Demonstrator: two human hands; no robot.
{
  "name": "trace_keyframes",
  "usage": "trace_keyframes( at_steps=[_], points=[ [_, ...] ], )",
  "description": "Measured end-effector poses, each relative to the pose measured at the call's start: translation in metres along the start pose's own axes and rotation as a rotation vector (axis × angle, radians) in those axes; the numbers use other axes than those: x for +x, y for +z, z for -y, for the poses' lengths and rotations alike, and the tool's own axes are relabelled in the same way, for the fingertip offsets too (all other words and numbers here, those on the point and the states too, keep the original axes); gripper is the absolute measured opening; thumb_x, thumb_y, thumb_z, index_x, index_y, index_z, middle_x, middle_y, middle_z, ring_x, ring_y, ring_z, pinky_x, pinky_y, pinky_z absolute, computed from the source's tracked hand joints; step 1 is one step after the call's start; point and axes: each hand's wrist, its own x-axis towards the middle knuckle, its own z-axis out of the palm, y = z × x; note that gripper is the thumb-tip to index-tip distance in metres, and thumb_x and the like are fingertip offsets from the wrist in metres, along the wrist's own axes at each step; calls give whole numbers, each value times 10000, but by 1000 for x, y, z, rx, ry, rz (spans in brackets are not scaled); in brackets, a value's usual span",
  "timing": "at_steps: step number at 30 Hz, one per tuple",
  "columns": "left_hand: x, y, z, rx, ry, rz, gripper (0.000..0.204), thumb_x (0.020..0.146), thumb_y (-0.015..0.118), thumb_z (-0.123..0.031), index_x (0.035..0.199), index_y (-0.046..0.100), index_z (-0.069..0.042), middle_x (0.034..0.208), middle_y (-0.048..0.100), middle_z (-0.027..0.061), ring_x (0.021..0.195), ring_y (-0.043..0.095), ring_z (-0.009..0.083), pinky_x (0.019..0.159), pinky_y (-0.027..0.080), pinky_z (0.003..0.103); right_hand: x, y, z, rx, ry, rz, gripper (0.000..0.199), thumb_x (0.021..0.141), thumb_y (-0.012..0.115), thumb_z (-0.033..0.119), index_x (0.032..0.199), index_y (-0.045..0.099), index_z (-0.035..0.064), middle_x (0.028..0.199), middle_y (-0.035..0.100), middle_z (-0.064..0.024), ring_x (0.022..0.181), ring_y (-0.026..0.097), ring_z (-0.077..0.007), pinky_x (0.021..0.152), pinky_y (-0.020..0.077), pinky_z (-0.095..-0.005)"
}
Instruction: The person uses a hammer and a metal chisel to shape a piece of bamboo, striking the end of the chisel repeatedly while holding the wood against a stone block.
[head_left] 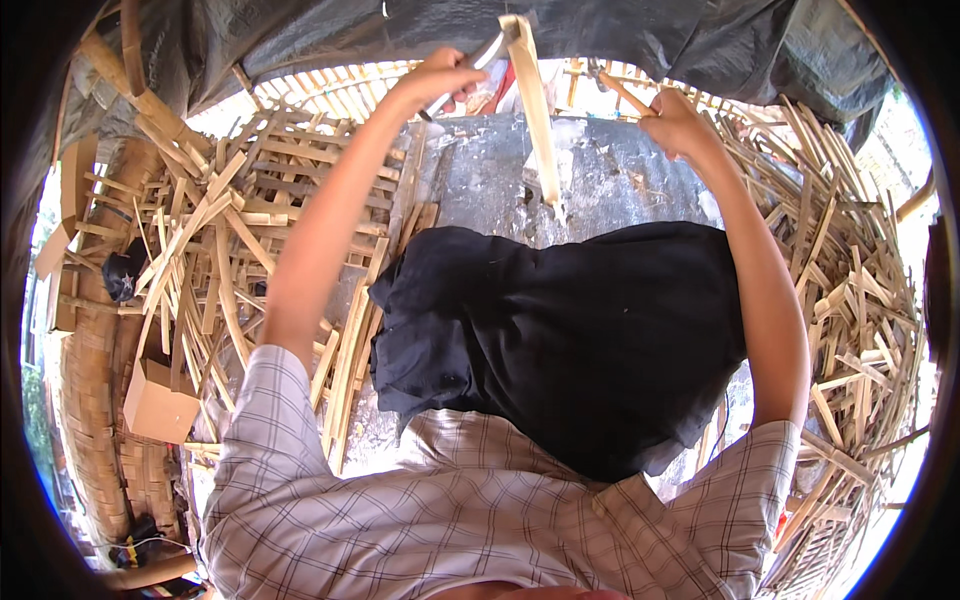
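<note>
Left hand (452, 80) grips knife (488, 53), right hand (674, 124) grips hammer (626, 93); an off-centre blow could knock the far strip (536, 110) loose.

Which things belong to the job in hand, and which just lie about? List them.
Job, apparently: blade in left hand; bamboo piece at the blade; hammer-like tool in right hand; black cloth across the lap.
Lying about, seemingly: cardboard box; black cap-like thing, both at left.
</note>
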Motion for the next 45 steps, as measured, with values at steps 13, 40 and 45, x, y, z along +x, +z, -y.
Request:
trace_keyframes(
  at_steps=[13,40,45],
  points=[
    [15,-30,-84,130,146,25,308,944,711,-320,879,539,-73,610,532,-7,446,506,107,394,379,261,-10,-13,-32,289,1,-41,232,846,655,105,743,600,-95,583,572,-109,451,545,-167,411,426,-328],
    [17,-104,39,789,167,-184,340,883,724,-311,880,651,21,654,623,57,522,587,135,453,462,314,-18,-19,-42,446,65,236,314,906,716,155,1064,542,-54,745,564,-34,580,484,-65,458,380,-228],
    [6,-106,49,699,-39,-116,355,907,708,-323,996,609,6,639,587,61,515,594,146,429,459,323,-10,8,-21,557,59,301,372,891,703,118,1158,507,-52,765,560,-59,592,500,-90,441,362,-243]
  ],
)
